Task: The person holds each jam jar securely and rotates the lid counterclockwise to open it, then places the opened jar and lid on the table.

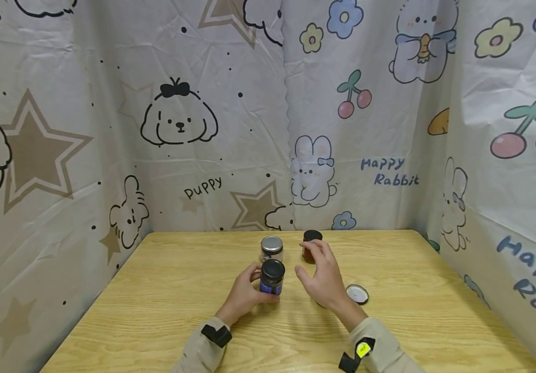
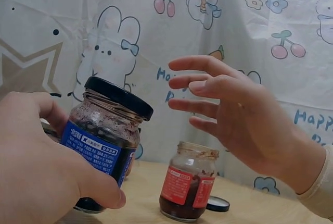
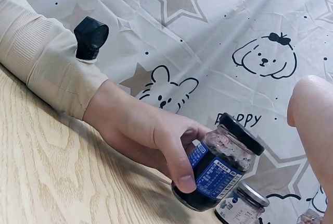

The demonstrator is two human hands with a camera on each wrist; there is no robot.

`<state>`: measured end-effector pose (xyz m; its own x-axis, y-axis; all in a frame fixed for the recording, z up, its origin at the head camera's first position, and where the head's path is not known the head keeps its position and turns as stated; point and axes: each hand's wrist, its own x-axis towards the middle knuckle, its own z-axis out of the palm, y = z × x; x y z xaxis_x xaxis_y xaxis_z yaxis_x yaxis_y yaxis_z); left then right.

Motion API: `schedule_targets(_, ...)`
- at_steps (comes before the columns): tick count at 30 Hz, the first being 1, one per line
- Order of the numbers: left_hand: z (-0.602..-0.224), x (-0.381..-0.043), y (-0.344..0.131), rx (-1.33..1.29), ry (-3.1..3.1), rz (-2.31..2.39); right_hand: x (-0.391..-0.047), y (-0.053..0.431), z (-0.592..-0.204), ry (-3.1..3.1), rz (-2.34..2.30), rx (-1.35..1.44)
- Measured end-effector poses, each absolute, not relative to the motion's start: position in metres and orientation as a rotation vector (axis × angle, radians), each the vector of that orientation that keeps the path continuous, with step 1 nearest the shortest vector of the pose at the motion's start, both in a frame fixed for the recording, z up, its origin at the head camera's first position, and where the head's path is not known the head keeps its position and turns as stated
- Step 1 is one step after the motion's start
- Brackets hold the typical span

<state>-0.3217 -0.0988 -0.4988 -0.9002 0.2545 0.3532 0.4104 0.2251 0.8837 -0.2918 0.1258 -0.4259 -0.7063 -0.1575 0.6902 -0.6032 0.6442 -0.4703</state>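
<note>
My left hand (image 1: 246,294) grips a glass jar with a blue label (image 2: 96,146), dark contents and a black lid (image 2: 119,96). The jar leans in the left wrist view, where glass threads show below the lid. Thumb and fingers wrap its lower body. My right hand (image 1: 326,280) hovers to the right of this jar, fingers spread and slightly bent, holding nothing. Beneath the right hand in the left wrist view stands a lidless jar with a red label (image 2: 188,185), partly filled with dark red stuff; in the head view the hand mostly hides it.
A removed lid (image 1: 357,294) lies inner side up on the wooden table (image 1: 179,290), right of the lidless jar. Farther back stand a silver-lidded jar with a white label (image 3: 240,206) and a black-lidded jar with dark red contents (image 1: 312,248). Printed curtains (image 1: 249,129) surround the table.
</note>
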Motion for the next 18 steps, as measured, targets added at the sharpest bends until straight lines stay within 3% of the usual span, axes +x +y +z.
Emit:
schedule_targets(10,-0.463,-0.295,-0.09,-0.654,-2.297,-1.827,-0.292,0.127,-0.423,-2.234,0.977,0.6)
schedule_targets(18,-0.48,-0.31,-0.086,-0.69,-2.192,-1.802,-0.29,0.126,-0.423,-2.212,1.043,0.659)
